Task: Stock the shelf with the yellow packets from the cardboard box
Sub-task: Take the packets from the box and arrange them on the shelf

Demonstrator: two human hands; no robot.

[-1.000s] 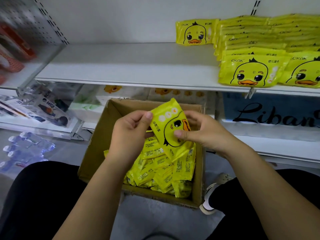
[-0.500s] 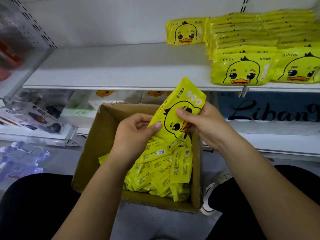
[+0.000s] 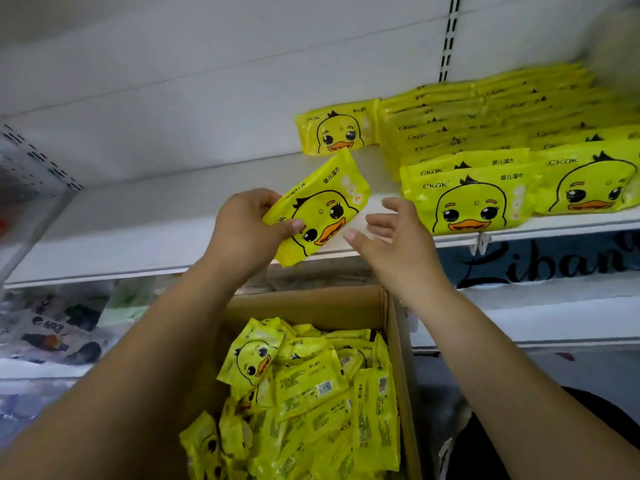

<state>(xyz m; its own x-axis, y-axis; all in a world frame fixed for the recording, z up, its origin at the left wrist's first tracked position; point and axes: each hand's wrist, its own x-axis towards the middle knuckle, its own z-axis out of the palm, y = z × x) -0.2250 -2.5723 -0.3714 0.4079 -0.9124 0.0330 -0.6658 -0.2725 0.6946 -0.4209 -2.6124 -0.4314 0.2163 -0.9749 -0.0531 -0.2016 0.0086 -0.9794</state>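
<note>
My left hand (image 3: 247,233) grips a yellow duck-face packet (image 3: 320,211) by its lower left end, tilted, over the front edge of the white shelf (image 3: 138,230). Just right of the packet my right hand (image 3: 394,240) is spread with fingers relaxed, not holding it. Rows of the same yellow packets (image 3: 512,150) lie stacked on the shelf's right side, and a single packet (image 3: 337,131) leans against the back wall. Below my arms the cardboard box (image 3: 311,303) holds several loose yellow packets (image 3: 308,393).
The shelf's left part is bare white. A lower shelf (image 3: 554,323) on the right carries a dark pack with script lettering (image 3: 540,265). Packaged goods (image 3: 52,334) lie at lower left. An upright slotted rail (image 3: 448,36) runs up the back wall.
The packet has risen from over the box to the shelf edge. My right hand has let go of it and spread; my left hand alone holds it now.
</note>
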